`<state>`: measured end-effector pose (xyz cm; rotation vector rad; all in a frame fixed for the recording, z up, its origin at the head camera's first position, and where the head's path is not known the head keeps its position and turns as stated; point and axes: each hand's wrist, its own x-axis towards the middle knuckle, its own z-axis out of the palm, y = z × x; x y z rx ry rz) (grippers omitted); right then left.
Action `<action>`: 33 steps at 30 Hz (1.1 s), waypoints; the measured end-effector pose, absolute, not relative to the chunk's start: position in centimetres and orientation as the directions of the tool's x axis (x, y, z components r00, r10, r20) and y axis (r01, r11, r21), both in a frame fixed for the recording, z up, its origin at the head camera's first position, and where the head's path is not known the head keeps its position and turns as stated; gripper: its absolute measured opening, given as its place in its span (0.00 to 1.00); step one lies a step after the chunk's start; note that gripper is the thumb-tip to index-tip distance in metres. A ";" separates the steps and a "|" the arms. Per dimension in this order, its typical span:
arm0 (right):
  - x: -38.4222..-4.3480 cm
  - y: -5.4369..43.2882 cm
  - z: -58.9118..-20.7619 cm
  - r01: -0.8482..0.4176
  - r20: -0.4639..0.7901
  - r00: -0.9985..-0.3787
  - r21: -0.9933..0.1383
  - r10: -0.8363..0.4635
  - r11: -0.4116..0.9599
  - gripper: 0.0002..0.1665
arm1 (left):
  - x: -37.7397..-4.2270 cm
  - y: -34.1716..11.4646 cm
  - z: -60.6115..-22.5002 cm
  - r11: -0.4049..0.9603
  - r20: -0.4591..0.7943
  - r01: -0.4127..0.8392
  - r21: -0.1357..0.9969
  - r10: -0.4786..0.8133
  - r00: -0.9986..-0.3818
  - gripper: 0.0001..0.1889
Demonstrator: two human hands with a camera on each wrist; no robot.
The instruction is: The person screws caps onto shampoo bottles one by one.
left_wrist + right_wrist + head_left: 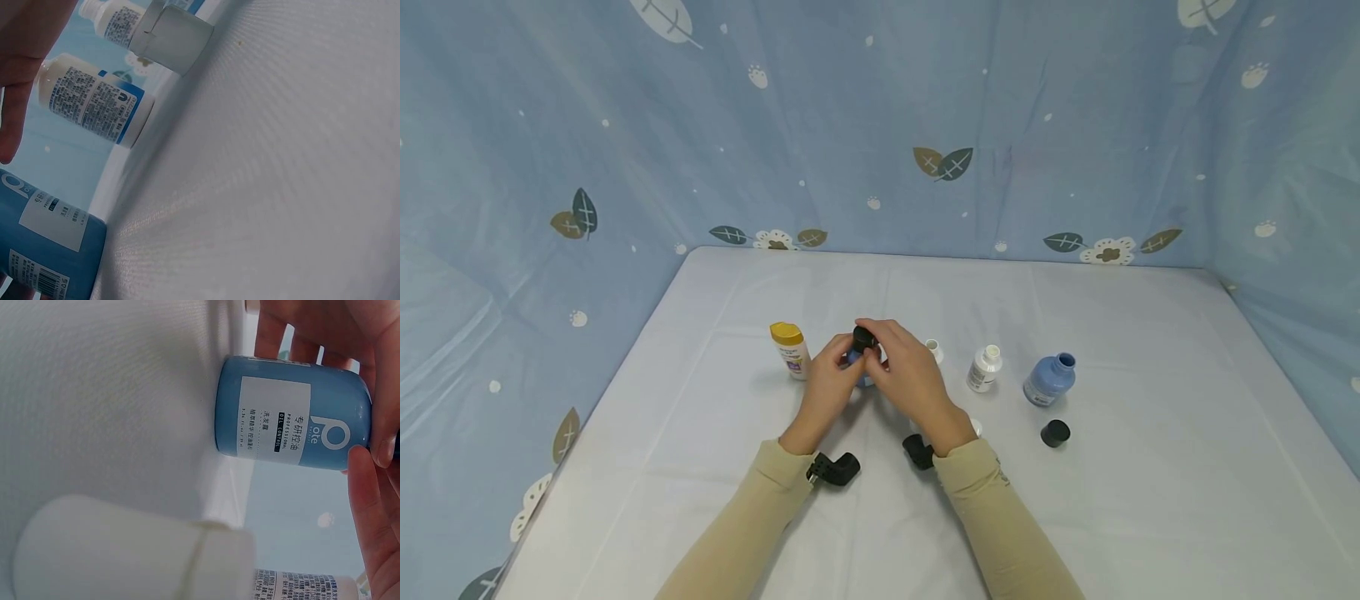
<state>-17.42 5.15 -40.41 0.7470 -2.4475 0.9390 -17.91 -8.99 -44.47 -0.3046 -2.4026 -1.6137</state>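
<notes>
A blue bottle (275, 419) labelled as shampoo stands upright on the table between both hands. With its fingers round the bottle's far side and its thumb near the neck, my left hand (827, 385) holds it. My right hand (910, 371) grips the black cap (863, 337) at the bottle's top from above. Whether the cap is fully seated cannot be told, because fingers cover the neck. To the left of the hands stands a white bottle with a yellow cap (793, 357).
Right of the hands are an uncapped white bottle (985, 369), another partly hidden white one (934, 348) and an uncapped blue bottle (1049, 380). A loose black cap (1056, 433) lies in front of the blue one. Beside the right wrist, a white object (976, 427) is mostly hidden.
</notes>
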 end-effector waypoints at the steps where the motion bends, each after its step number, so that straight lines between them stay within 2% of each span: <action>1: -17.4 5.2 -40.4 -0.610 0.544 -0.771 -0.482 -0.331 0.629 0.22 | -17.9 -9.0 -44.5 0.374 0.302 0.295 0.879 0.042 -0.952 0.12; 22: -17.4 5.3 -40.3 -0.632 0.564 -0.756 -0.493 -0.333 0.598 0.23 | -17.9 -9.1 -44.4 0.386 0.297 0.291 0.875 0.046 -0.954 0.10; 33: -17.4 5.4 -40.3 -0.626 0.553 -0.766 -0.528 -0.327 0.574 0.22 | -17.8 -9.1 -44.3 0.399 0.294 0.287 0.871 0.046 -0.955 0.10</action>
